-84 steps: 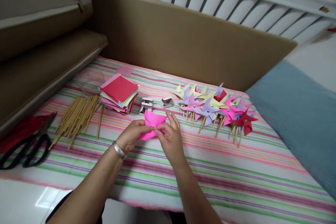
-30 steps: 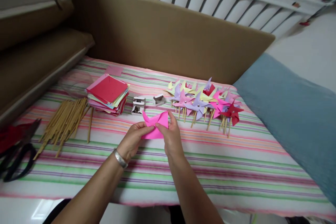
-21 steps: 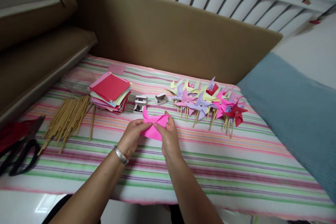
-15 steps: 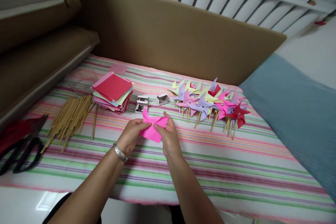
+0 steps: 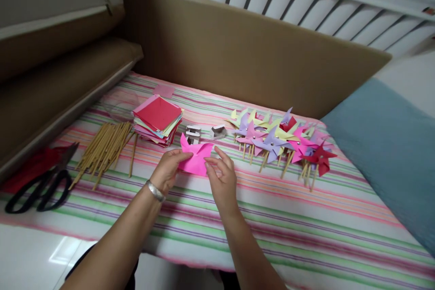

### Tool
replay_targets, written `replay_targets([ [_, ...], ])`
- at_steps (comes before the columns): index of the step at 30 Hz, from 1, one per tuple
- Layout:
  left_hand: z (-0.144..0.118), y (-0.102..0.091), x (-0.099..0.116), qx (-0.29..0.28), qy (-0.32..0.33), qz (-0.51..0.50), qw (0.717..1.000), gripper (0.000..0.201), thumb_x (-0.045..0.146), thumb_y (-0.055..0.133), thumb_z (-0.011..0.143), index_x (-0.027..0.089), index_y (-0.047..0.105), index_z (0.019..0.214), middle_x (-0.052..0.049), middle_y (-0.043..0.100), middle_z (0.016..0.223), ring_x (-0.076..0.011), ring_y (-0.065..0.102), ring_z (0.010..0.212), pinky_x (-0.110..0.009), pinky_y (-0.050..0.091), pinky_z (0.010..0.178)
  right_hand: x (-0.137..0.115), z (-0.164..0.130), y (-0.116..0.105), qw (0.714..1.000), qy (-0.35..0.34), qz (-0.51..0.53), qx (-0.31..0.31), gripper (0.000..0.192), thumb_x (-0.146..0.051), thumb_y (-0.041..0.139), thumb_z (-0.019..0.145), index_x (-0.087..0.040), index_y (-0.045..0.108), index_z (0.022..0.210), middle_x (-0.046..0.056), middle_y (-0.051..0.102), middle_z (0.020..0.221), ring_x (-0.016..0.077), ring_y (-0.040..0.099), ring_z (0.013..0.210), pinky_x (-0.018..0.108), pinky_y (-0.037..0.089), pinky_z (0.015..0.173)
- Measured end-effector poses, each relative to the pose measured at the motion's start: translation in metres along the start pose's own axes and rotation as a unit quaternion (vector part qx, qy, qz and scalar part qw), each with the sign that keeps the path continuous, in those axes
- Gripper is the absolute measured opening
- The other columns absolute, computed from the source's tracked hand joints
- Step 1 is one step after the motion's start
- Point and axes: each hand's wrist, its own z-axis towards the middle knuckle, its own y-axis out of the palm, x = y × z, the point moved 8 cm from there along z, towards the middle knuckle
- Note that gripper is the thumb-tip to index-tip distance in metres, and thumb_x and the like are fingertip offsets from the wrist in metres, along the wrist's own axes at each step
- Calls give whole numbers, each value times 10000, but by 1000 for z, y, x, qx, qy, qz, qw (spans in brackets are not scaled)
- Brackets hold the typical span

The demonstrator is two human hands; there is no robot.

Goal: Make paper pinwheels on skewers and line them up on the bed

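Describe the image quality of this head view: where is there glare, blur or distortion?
Head view: glare on the glossy floor at lower left; the railing and board bow from wide-angle distortion; the scissors at the edge look soft; the pink paper and left hand are fairly sharp; lighting is even with soft shadows.

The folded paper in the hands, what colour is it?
Bright pink. The folded paper shows best in the head view, pinched by the left hand.
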Motion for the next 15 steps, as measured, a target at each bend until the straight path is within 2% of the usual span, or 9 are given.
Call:
replay_targets([
  [3, 1, 6, -8, -25, -4, 22, 999, 248, 263, 784, 512, 118, 687, 688, -26, 662, 596, -122, 548, 518, -239, 378, 527, 14, 2, -3, 998, 63, 19, 17, 149, -313, 569, 797, -232, 689, 833, 67, 428, 1368, 248, 406, 1234, 369, 462, 855],
  [7, 0, 14, -17, -42, -4, 49, 998, 229, 274, 782, 519, 119, 689, 660, -24, 643, 573, -109, 528, 507, -229, 367, 524, 19, 5, -5, 996, 86, 24, 23, 125, -337, 607, 761, -229, 671, 764, 56, 395, 1407, 268, 385, 1261, 408, 392, 932],
  [15, -5, 22, -18, -58, -10, 53, 997, 200, 263, 801, 475, 143, 685, 585, -13, 636, 543, -99, 512, 484, -219, 362, 504, 24, 7, -4, 991, 115, 60, 21, 131, -318, 614, 742, -204, 631, 682, 84, 532, 1276, 261, 492, 1162, 399, 378, 925],
])
